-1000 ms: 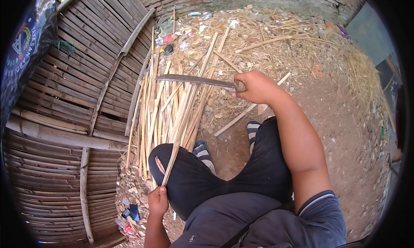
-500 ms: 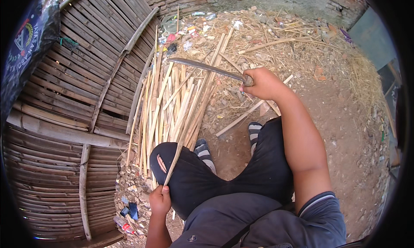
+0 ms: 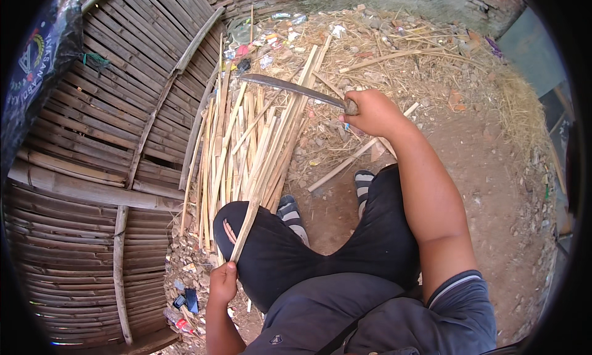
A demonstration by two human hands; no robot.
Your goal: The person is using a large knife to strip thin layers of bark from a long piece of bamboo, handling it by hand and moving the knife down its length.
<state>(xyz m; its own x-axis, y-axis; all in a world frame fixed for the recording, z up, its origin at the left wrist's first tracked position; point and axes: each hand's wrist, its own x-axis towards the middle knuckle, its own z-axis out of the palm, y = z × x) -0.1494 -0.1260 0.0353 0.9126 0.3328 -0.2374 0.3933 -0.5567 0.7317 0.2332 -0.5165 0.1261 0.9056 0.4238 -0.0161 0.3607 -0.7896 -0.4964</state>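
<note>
My left hand (image 3: 222, 283) is closed around the near end of a long bamboo strip (image 3: 245, 227), thumb on top. The strip slants up across my left knee and away over a pile of split bamboo strips (image 3: 221, 170). In my right hand (image 3: 374, 113) is the handle of a machete (image 3: 295, 88), gripped in a fist. Its long dark blade points left, with the tip curving slightly, and passes above the far part of the held strip. Whether the blade touches the strip I cannot tell.
A slatted bamboo wall (image 3: 145, 102) stands close on the left. Beyond the pile, straw and litter (image 3: 382, 59) cover the ground up to a brick wall (image 3: 394, 0). A loose bamboo piece (image 3: 342, 172) lies ahead of my feet. A plastic bottle (image 3: 179, 321) rests at lower left.
The machete and my right hand have shifted slightly up and left. The held strip has turned so that a broader pale face shows; my left hand has moved slightly left and up.
</note>
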